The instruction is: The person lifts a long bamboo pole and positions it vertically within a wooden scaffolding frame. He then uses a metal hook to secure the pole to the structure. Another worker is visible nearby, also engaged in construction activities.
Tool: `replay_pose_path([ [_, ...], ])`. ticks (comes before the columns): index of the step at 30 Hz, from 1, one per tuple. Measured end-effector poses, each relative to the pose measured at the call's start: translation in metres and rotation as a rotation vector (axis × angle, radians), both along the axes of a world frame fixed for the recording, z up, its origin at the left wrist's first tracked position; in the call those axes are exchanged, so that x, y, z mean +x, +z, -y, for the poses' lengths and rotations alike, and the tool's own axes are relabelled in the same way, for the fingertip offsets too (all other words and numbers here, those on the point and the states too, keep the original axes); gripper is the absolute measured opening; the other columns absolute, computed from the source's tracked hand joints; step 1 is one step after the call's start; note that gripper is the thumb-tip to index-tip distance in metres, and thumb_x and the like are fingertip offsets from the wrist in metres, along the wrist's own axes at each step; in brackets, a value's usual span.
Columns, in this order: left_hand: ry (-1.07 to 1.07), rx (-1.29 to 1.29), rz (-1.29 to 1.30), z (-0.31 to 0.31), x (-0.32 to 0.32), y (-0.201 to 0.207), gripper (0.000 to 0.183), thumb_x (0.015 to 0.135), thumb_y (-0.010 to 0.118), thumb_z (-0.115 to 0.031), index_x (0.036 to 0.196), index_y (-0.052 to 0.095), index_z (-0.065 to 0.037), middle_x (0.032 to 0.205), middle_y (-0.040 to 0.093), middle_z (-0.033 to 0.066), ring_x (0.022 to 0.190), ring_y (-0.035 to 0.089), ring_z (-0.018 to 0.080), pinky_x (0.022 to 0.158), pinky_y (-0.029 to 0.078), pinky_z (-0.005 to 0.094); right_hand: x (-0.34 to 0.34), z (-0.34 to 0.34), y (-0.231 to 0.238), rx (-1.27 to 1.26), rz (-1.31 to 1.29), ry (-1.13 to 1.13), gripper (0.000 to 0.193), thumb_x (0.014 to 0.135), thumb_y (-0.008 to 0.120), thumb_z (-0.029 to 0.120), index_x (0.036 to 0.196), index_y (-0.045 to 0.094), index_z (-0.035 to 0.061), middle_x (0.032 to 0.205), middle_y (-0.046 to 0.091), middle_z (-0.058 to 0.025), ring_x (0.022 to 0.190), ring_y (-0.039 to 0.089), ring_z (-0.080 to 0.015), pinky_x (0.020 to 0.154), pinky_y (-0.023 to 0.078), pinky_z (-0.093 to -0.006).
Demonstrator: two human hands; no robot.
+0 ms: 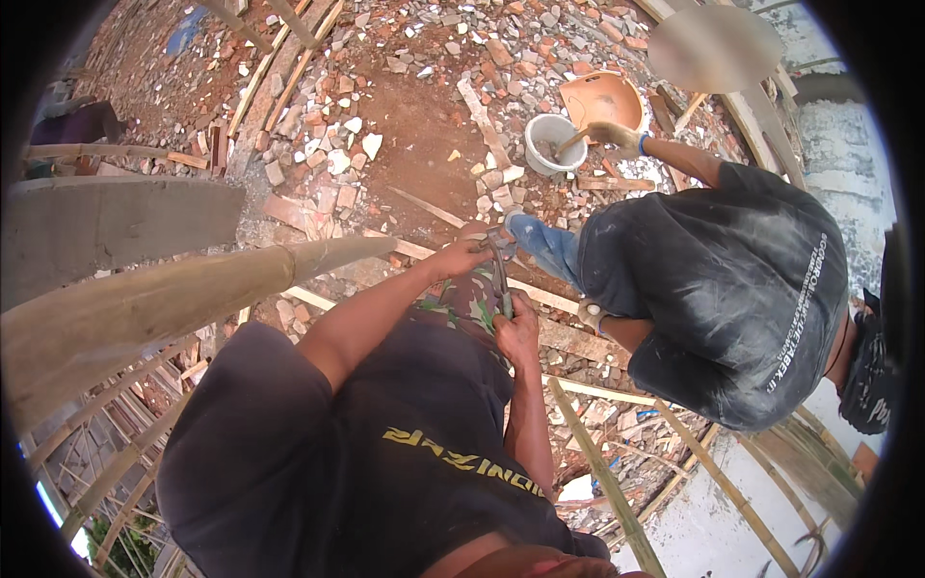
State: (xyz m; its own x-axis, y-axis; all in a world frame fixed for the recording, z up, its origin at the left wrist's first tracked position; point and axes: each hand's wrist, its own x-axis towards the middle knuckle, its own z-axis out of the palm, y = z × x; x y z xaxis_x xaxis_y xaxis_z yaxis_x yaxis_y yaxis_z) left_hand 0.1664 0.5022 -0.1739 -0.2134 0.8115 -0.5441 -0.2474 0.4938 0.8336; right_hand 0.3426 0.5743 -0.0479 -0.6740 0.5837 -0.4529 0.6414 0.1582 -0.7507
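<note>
A slim, dark metal tool with a curved bar is held between my two hands, over my camouflage-patterned trousers. My left hand is closed around its upper end, beside a grey metal piece. The fingers of my right hand wrap the lower end, where a greenish grip shows. Its exact kind is too small to make out. Past my hands, to the right, a co-worker's gloved hand grips a stick-like handle that dips into a pale bucket with grey stuff inside.
The co-worker in a dusty black shirt bends close on my right. A thick bamboo pole and a grey concrete beam reach in from the left. Wooden strips, broken bricks and an orange basin lie around; bamboo poles stand lower right.
</note>
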Motion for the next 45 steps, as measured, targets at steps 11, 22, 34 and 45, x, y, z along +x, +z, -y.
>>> replay_pose_path([
  [11,0.208,-0.094,0.577,-0.165,-0.184,-0.049,0.063,0.093,0.060,-0.049,0.140,0.048,-0.008,0.133,0.056,0.0088,0.124,0.051,0.0226,0.104,0.040,0.0397,-0.238,-0.183,-0.127,0.291,-0.012,-0.031,0.042,0.074,0.056,0.007,0.115,0.064,0.0005,0.115,0.055,-0.0233,0.110,0.053,-0.0426,0.098,0.043,-0.0472],
  [22,0.897,-0.408,0.363,-0.188,-0.525,-0.012,0.031,0.097,0.055,-0.034,0.097,0.059,-0.003,0.085,0.064,0.0094,0.075,0.065,0.0220,0.069,0.054,0.0367,-0.566,-0.329,-0.090,-0.376,-0.032,0.166,0.040,0.084,0.068,0.021,0.118,0.063,0.0005,0.107,0.066,-0.0179,0.097,0.066,-0.0268,0.087,0.051,-0.0370],
  [34,1.150,-0.697,0.674,-0.223,-0.798,-0.159,0.024,0.096,0.055,-0.020,0.111,0.052,-0.001,0.075,0.063,0.0122,0.062,0.066,0.0261,0.055,0.055,0.0387,-0.954,-0.522,-0.531,0.012,0.287,-0.109,0.036,0.080,0.069,0.026,0.103,0.067,-0.0024,0.095,0.072,-0.0150,0.087,0.067,-0.0247,0.082,0.052,-0.0348],
  [45,0.861,-0.921,0.139,-0.218,-0.875,-0.150,0.017,0.090,0.064,-0.013,0.099,0.064,0.001,0.088,0.064,0.0102,0.075,0.059,0.0173,0.066,0.046,0.0325,-1.263,-0.535,-0.742,0.667,0.301,0.560,0.037,0.094,0.050,0.015,0.131,0.055,0.0159,0.129,0.052,-0.0106,0.129,0.044,-0.0289,0.101,0.038,-0.0475],
])
